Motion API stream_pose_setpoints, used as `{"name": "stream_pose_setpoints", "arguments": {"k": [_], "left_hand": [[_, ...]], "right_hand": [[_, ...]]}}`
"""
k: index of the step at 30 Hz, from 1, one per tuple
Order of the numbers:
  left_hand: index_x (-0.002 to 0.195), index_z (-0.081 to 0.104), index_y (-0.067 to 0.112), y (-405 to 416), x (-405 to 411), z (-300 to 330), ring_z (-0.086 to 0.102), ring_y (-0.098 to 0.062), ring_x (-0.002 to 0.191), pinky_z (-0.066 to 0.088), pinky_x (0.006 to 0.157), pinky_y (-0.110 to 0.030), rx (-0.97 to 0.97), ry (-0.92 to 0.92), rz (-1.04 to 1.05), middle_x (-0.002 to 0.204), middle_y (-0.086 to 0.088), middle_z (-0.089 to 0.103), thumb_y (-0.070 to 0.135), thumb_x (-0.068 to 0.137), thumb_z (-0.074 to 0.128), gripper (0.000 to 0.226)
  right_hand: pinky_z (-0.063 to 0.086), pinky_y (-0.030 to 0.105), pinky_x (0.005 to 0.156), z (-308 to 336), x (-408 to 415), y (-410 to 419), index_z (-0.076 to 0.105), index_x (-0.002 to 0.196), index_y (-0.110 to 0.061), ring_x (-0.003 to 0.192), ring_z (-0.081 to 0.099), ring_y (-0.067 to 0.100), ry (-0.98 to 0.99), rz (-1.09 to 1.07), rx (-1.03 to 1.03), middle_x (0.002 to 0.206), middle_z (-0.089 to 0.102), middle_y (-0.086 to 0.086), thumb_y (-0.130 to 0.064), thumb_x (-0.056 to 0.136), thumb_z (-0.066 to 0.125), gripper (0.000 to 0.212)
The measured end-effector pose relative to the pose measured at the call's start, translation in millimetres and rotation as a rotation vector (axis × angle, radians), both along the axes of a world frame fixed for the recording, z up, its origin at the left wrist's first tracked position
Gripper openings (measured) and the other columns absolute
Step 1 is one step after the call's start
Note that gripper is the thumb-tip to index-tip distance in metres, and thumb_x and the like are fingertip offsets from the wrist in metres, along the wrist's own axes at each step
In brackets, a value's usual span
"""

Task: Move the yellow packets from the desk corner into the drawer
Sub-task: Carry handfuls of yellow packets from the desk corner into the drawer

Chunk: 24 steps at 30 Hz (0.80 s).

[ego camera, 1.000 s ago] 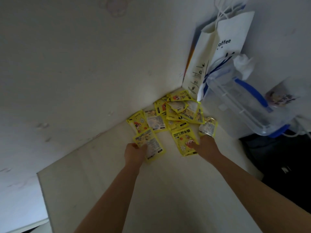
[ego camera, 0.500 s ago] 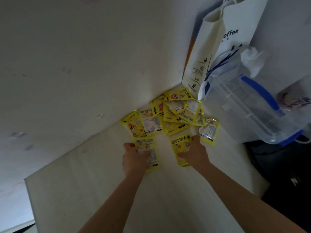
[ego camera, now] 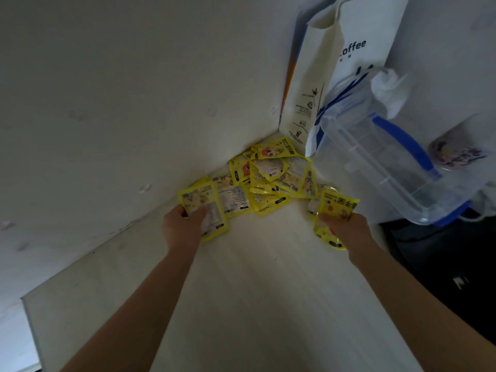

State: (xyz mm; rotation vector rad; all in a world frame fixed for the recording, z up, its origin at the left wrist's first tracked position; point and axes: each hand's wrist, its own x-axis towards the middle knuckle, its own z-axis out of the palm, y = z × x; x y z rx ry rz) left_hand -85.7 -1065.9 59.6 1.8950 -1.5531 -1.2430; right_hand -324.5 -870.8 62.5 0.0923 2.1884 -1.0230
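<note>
Several yellow packets (ego camera: 271, 173) lie heaped in the far corner of the pale desk (ego camera: 255, 291), against the white walls. My left hand (ego camera: 182, 226) is shut on one yellow packet (ego camera: 204, 208) at the left side of the heap, thumb on top. My right hand (ego camera: 346, 229) grips another yellow packet (ego camera: 336, 208) at the right side, lifted a little off the desk, with a second packet seeming to hang under it. No drawer is in view.
A white paper bag (ego camera: 349, 63) printed "coffee" stands in the corner behind the heap. A clear plastic box with blue handle (ego camera: 389, 157) sits to the right, close to my right hand. Beyond the desk's right edge lies a dark area (ego camera: 442, 264).
Both hands have closed on packets and spread apart: the left went left toward the wall, the right went right with its packet lifted. The camera has moved closer to the corner.
</note>
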Motion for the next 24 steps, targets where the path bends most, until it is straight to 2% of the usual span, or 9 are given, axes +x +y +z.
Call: {"name": "stream_pose_setpoints", "arguments": {"k": [4, 6, 8, 9, 12, 14, 18, 20, 24], "left_hand": [[0.096, 0.072, 0.007, -20, -18, -2, 0.067, -0.030, 0.082, 0.057, 0.075, -0.044, -0.005, -0.028, -0.011, 0.087, -0.012, 0.071, 0.032, 0.084, 0.070, 0.027], [0.099, 0.071, 0.007, -22, -23, -6, 0.067, -0.032, 0.087, 0.057, 0.079, -0.046, 0.008, -0.041, -0.006, 0.093, -0.013, 0.071, 0.034, 0.084, 0.068, 0.031], [0.106, 0.069, 0.008, -21, -27, -12, 0.064, -0.034, 0.096, 0.055, 0.086, -0.046, 0.010, -0.072, 0.007, 0.104, -0.013, 0.067, 0.043, 0.079, 0.066, 0.044], [0.109, 0.067, 0.008, -22, -28, -17, 0.060, -0.035, 0.102, 0.052, 0.091, -0.047, 0.010, -0.099, 0.012, 0.111, -0.014, 0.061, 0.047, 0.077, 0.064, 0.050], [0.113, 0.059, 0.007, -16, -33, -19, 0.044, -0.036, 0.115, 0.040, 0.104, -0.045, 0.040, -0.187, -0.021, 0.128, -0.015, 0.039, 0.036, 0.081, 0.069, 0.045], [0.113, 0.057, 0.008, -14, -33, -23, 0.041, -0.035, 0.117, 0.038, 0.107, -0.042, 0.046, -0.177, -0.026, 0.130, -0.015, 0.034, 0.031, 0.079, 0.075, 0.044], [0.115, 0.058, 0.011, -17, -33, -28, 0.040, -0.029, 0.116, 0.042, 0.102, -0.036, 0.053, -0.149, -0.005, 0.128, -0.018, 0.045, 0.029, 0.075, 0.079, 0.048], [0.114, 0.059, 0.010, -19, -32, -29, 0.041, -0.023, 0.108, 0.040, 0.097, -0.031, 0.034, -0.132, 0.011, 0.124, -0.017, 0.051, 0.025, 0.075, 0.079, 0.047], [0.103, 0.062, 0.015, -18, -31, -27, 0.055, -0.027, 0.108, 0.049, 0.095, -0.037, 0.007, -0.082, 0.025, 0.110, -0.009, 0.061, 0.022, 0.069, 0.082, 0.039]], "right_hand": [[0.039, 0.026, 0.057, -4, -8, -19, 0.058, 0.067, -0.017, 0.060, 0.051, 0.018, -0.058, -0.125, -0.005, 0.066, 0.056, 0.003, -0.024, 0.077, 0.075, 0.022], [0.049, 0.034, 0.069, -7, -7, -30, 0.065, 0.079, -0.014, 0.077, 0.060, 0.026, -0.004, -0.140, 0.026, 0.080, 0.063, 0.007, -0.035, 0.069, 0.077, 0.027], [0.052, 0.043, 0.086, -13, -6, -37, 0.066, 0.104, -0.011, 0.102, 0.059, 0.031, 0.044, -0.119, 0.132, 0.104, 0.065, 0.013, -0.053, 0.054, 0.071, 0.065], [0.050, 0.043, 0.089, -13, -5, -41, 0.062, 0.112, -0.011, 0.109, 0.055, 0.033, 0.051, -0.120, 0.178, 0.114, 0.061, 0.015, -0.055, 0.052, 0.068, 0.075], [0.040, 0.041, 0.093, -7, -4, -51, 0.044, 0.128, -0.009, 0.120, 0.041, 0.037, 0.078, -0.106, 0.293, 0.132, 0.040, 0.020, -0.043, 0.071, 0.070, 0.071], [0.037, 0.043, 0.097, -10, -8, -56, 0.034, 0.131, -0.007, 0.123, 0.036, 0.040, 0.104, -0.103, 0.345, 0.135, 0.032, 0.022, -0.035, 0.078, 0.066, 0.068], [0.041, 0.047, 0.098, -9, -8, -65, 0.026, 0.130, -0.008, 0.121, 0.038, 0.041, 0.098, -0.085, 0.376, 0.136, 0.027, 0.020, -0.033, 0.077, 0.070, 0.073], [0.045, 0.045, 0.096, -10, -9, -66, 0.021, 0.135, -0.009, 0.121, 0.041, 0.040, 0.060, -0.099, 0.352, 0.137, 0.027, 0.021, -0.028, 0.076, 0.073, 0.081], [0.042, 0.039, 0.081, -10, -11, -62, 0.027, 0.131, -0.005, 0.116, 0.049, 0.034, 0.040, -0.161, 0.271, 0.128, 0.045, 0.018, -0.017, 0.072, 0.077, 0.078]]}}
